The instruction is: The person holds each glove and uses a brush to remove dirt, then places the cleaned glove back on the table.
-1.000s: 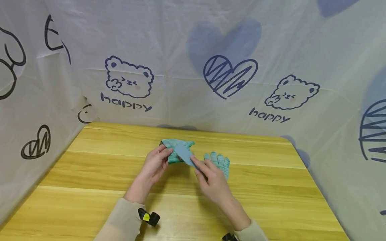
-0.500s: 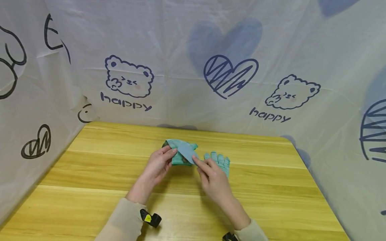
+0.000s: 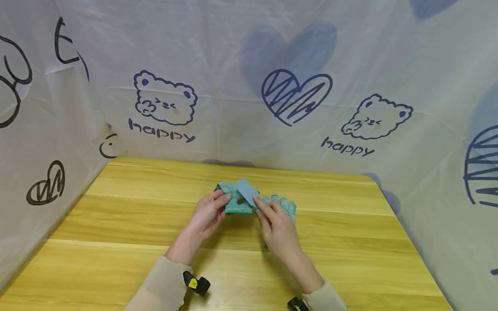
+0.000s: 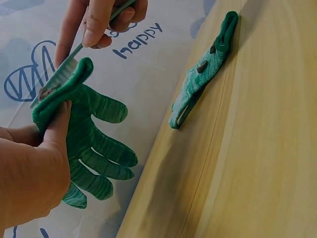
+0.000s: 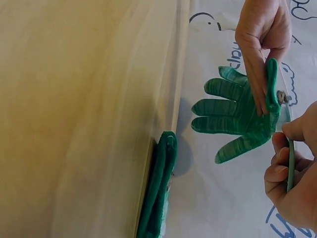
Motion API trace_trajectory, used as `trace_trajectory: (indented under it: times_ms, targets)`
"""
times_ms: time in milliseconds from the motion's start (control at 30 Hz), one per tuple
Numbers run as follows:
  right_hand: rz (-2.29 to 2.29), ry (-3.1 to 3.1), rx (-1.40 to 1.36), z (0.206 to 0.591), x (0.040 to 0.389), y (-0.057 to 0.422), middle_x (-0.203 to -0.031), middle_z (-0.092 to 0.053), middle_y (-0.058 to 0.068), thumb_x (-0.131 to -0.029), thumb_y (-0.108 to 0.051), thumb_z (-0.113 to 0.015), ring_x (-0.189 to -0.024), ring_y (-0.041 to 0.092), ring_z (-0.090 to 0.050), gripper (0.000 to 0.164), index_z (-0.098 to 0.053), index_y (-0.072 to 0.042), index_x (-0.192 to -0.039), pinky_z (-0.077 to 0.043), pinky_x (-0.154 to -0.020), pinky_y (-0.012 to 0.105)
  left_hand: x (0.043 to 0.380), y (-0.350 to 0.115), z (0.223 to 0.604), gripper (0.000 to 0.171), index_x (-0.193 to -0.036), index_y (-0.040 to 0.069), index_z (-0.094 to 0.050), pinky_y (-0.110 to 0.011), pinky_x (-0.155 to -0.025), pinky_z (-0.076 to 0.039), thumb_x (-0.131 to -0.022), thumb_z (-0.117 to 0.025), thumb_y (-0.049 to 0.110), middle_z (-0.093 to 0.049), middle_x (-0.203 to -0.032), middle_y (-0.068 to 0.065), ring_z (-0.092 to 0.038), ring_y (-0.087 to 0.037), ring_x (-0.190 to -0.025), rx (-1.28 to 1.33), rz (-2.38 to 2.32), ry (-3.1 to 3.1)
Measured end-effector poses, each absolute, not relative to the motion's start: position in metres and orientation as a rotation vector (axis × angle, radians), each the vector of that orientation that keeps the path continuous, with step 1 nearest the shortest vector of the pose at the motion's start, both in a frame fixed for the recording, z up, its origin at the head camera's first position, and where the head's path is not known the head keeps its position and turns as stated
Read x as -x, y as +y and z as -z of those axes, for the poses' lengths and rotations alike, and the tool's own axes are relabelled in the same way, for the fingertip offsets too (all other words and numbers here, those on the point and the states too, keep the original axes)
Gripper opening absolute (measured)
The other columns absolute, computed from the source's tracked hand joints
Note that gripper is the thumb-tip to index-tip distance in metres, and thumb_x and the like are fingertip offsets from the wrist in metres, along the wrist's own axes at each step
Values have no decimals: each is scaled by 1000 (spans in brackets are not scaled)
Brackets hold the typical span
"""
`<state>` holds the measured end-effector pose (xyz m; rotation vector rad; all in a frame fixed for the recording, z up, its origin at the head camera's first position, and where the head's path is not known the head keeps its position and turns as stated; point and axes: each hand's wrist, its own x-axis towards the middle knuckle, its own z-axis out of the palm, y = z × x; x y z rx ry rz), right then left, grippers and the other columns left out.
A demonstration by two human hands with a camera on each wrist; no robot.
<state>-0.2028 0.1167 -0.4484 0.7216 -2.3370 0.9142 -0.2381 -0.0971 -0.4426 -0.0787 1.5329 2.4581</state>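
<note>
My left hand grips a green knitted glove near its cuff, holding it raised above the table. Its green fingers spread beneath in the left wrist view. A dark brown patch marks the side facing up. In my right hand is a flat light-blue brush, the index finger lying along its back. Pale bristles show under the brush in the left wrist view, close against the glove; exact contact is hard to make out.
A second green glove lies on the wooden table, just beyond my right hand. Dark spots show on it in the left wrist view. A printed white cloth hangs behind the table's far edge.
My left hand and the held glove have shifted slightly right. The brush has moved right and a little away across the glove, leaving the brown patch in sight.
</note>
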Motion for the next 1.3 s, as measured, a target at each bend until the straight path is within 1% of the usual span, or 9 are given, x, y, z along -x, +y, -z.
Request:
trace_trajectory:
  times_ms: [167, 267, 433, 567, 733, 867, 1033, 1200, 1300]
  targets:
    - [-973, -2355, -658, 446, 203, 120, -101, -63, 9, -100, 1, -66, -69, 9, -44, 45, -62, -8, -145, -42, -55, 21, 239, -98, 442, 51, -155, -11, -34, -10, -65, -51, -109, -50, 3, -65, -101, 3, -63, 0, -79, 76, -2478, 1513]
    - [-985, -2317, -653, 445, 203, 121, -99, -62, 8, -99, 2, -68, -69, 9, -44, 47, -63, -9, -144, -42, -55, 21, 240, -99, 441, 50, -154, -11, -36, -10, -65, -52, -109, -50, 3, -66, -101, 3, -64, -1, -80, 89, -2493, 1511]
    - [-976, -2207, -783, 445, 204, 120, -93, -63, 6, -95, 4, -70, -68, 9, -44, 44, -68, -7, -138, -40, -54, 20, 241, -103, 439, 49, -154, -11, -36, -10, -65, -51, -109, -50, 3, -65, -101, 4, -63, -1, -80, 115, -2511, 1513]
    - [-973, -2143, -888, 445, 203, 118, -89, -63, 4, -93, 3, -70, -64, 13, -45, 42, -71, -6, -134, -37, -54, 19, 241, -105, 437, 50, -154, -10, -36, -10, -62, -48, -109, -51, 4, -64, -98, 4, -61, 0, -76, 138, -2514, 1518]
    - [-966, -2132, -953, 447, 201, 116, -90, -63, 3, -92, 3, -71, -61, 16, -48, 42, -72, -8, -132, -38, -54, 17, 242, -108, 435, 48, -153, -10, -38, -10, -60, -48, -109, -51, 5, -66, -94, 5, -62, 0, -73, 166, -2526, 1511]
    - [-930, -2162, -981, 450, 202, 115, -91, -64, 2, -92, 2, -71, -61, 12, -47, 41, -73, -9, -131, -38, -53, 14, 242, -108, 435, 47, -153, -9, -39, -10, -60, -48, -110, -50, 6, -68, -94, 4, -63, -1, -74, 162, -2525, 1515]
    - [-892, -2174, -928, 452, 202, 114, -91, -63, 3, -92, 4, -71, -58, 12, -46, 42, -73, -10, -131, -37, -51, 15, 241, -107, 435, 52, -156, -12, -32, -9, -58, -48, -109, -49, 4, -68, -96, 3, -63, 0, -74, 120, -2487, 1544]
    - [-862, -2201, -821, 451, 203, 114, -92, -64, 5, -93, 3, -72, -58, 13, -46, 43, -73, -12, -133, -36, -50, 17, 239, -105, 437, 56, -158, -10, -29, -9, -56, -47, -108, -51, 4, -65, -93, 6, -60, 2, -71, 104, -2431, 1582]
    - [-858, -2215, -758, 451, 203, 115, -92, -64, 6, -94, 3, -72, -60, 12, -45, 42, -73, -12, -133, -35, -50, 17, 238, -104, 437, 59, -160, -7, -28, -9, -55, -44, -108, -53, 6, -62, -101, 5, -55, 2, -69, 132, -2400, 1607]
